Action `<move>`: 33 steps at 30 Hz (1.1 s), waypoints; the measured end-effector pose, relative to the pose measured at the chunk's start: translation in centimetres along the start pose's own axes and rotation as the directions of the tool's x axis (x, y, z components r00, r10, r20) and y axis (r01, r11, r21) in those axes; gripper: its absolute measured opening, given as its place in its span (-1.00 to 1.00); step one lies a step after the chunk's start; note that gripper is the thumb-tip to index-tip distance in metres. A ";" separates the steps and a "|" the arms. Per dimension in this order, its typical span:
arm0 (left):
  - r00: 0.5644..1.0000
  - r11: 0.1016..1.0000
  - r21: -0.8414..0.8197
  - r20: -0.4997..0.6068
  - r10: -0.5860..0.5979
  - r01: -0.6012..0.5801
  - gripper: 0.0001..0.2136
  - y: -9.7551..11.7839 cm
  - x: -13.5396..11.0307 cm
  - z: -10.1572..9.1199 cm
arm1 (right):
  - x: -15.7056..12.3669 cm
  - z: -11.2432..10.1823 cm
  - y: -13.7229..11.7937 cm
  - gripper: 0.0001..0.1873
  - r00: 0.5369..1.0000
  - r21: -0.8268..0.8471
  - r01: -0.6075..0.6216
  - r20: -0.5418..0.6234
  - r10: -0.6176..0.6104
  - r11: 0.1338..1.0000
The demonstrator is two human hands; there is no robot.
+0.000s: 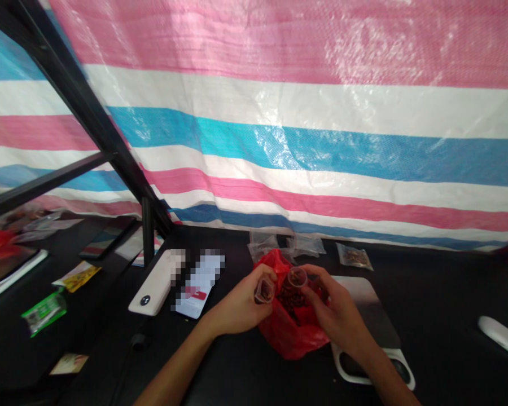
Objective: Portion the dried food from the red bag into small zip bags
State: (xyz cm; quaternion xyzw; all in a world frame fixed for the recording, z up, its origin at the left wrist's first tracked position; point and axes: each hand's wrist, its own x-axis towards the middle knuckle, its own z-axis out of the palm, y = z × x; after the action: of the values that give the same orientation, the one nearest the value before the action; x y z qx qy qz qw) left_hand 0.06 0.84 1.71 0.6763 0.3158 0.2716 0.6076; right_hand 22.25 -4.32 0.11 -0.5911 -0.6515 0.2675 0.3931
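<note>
Head view: a red bag (pixel 294 341) stands open on a black table (pixel 444 316), with two bare hands at its mouth. The left hand (pixel 243 301), at the bag's left edge, is curled around a small clear pouch (pixel 264 291), whose open end faces the camera. The right hand (pixel 342 310), at the bag's right edge, grips a small clear cup (pixel 297 277) by its side, over the mouth of the bag. Loose brown bits (pixel 290 299) lie within the bag, below the cup.

Progress (a judgement from the layout alone): the work appears partway through. One packet (pixel 354 257) with brown contents lies behind and to the right of the bag, seemingly filled; the pouch seems in hand for filling, and a fair share of the bits remains in the bag.

Hard to make out: whether the brown seen through the cup is inside it or beyond it; how much the pouch holds, since fingers wrap it; and what, if anything, is in the clear packets (pixel 308 246) just behind the bag. The scale (pixel 375 321), right of the bag, is partly covered by the right hand and forearm, and no reading can be seen.
</note>
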 end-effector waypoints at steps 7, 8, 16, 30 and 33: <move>0.998 0.982 -0.178 -0.042 0.054 -0.060 -0.74 -0.3 0.1 1.5 | -0.6 0.6 -1.1 -0.69 0.919 -0.005 0.374 -0.132 -0.371 0.927; 0.997 0.981 -0.182 -0.053 0.059 -0.068 -0.75 -0.4 0.1 1.8 | -0.7 0.8 -1.1 -0.66 0.900 -0.035 0.414 -0.130 -0.415 0.909; 0.995 0.995 -0.077 -0.084 0.052 -0.058 -0.66 -0.8 0.1 2.8 | -1.0 0.9 -0.9 -0.45 0.809 -0.195 0.572 -0.026 -0.587 0.797; 0.965 0.991 0.023 -0.226 0.136 -0.134 -0.64 -0.9 0.0 2.6 | -1.2 0.2 -0.4 -0.62 0.800 -0.212 0.515 -0.230 -0.554 0.831; 0.878 0.950 0.126 -0.362 0.313 -0.287 -0.58 -1.3 -0.1 2.5 | -0.9 -0.5 -0.4 -0.67 0.840 -0.181 0.469 -0.210 -0.500 0.865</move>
State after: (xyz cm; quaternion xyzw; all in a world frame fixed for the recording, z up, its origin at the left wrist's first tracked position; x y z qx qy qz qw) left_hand 1.78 -0.77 0.11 0.6723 0.3272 0.4765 0.4624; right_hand 22.41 -5.31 0.57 -0.4589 -0.7401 0.0423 0.4897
